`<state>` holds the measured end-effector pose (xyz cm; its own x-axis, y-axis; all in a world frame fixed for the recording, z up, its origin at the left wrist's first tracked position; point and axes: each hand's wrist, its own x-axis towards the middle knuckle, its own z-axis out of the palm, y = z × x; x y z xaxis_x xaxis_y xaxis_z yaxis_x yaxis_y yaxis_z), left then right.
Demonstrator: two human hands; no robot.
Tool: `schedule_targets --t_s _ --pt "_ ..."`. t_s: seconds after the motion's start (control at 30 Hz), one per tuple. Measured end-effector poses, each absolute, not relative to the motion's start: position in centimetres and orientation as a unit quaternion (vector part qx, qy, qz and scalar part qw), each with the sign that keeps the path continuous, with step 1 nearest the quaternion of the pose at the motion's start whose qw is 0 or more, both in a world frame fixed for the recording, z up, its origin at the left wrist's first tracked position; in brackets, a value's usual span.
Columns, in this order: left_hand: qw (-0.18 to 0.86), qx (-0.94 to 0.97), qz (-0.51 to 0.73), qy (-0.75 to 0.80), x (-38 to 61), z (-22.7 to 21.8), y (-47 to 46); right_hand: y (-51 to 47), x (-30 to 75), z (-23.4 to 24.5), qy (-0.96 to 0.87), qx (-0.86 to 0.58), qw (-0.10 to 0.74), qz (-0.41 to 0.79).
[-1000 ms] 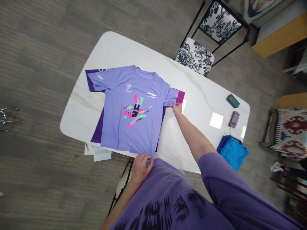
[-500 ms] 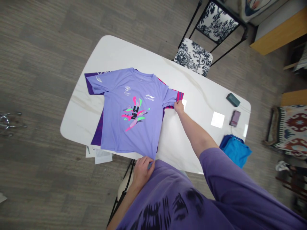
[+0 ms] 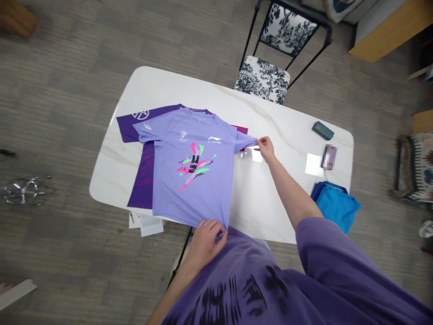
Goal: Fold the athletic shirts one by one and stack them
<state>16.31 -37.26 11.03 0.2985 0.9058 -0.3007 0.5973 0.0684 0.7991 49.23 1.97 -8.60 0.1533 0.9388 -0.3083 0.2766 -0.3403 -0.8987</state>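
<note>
A lavender T-shirt (image 3: 176, 189) lies front up on the white table (image 3: 287, 189), with a colourful print and white logos. Pinched in my right hand (image 3: 266, 148) is the cuff of its right-side sleeve, pulled taut outward. My left hand (image 3: 209, 240) grips the bottom hem near its right-side corner, at the table's near edge. Under the lavender shirt lies a dark purple shirt (image 3: 140, 180); its left side, collar edge and part of a pink-striped sleeve (image 3: 241, 130) show, and the rest is covered.
On the table's right end are a dark green case (image 3: 323, 130), a blurred-out phone-like object (image 3: 329, 157) and folded blue cloth (image 3: 338, 205). A patterned chair (image 3: 264, 79) stands at the far side. Papers (image 3: 151, 224) show below the near-left edge.
Both hands have drawn the lavender shirt to the right, baring more of the dark purple shirt on the left. Its right-side sleeve is now stretched out. The camera view has shifted slightly.
</note>
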Motion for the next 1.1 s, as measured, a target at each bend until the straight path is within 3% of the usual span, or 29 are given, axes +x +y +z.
schedule_targets --t_s 0.13,0.53,0.7,0.83,0.93,1.1 --pt "0.503 0.672 0.132 0.527 23.9 10.1 -36.9 -0.2 57.4 -9.0 -0.436 -0.715 0.332 0.434" --pt "0.538 0.728 0.071 0.419 54.5 -1.2 -38.6 -9.5 86.3 -9.5 -0.368 -0.815 0.289 0.342" --pt "0.423 0.700 0.077 0.570 53.1 -5.9 -32.5 -9.5 89.7 -10.2 -0.507 -0.811 0.210 0.203" --pt "0.323 0.658 0.066 0.676 47.8 -9.9 -28.2 -6.5 87.0 -12.2 -0.643 -0.721 0.105 0.236" --pt "0.286 0.649 0.048 0.704 45.1 -12.3 -28.0 -4.2 86.0 -14.1 -0.645 -0.721 0.030 0.253" --pt "0.284 0.663 0.030 0.692 44.5 -14.3 -28.6 -2.0 89.2 -16.3 -0.632 -0.738 0.002 0.236"
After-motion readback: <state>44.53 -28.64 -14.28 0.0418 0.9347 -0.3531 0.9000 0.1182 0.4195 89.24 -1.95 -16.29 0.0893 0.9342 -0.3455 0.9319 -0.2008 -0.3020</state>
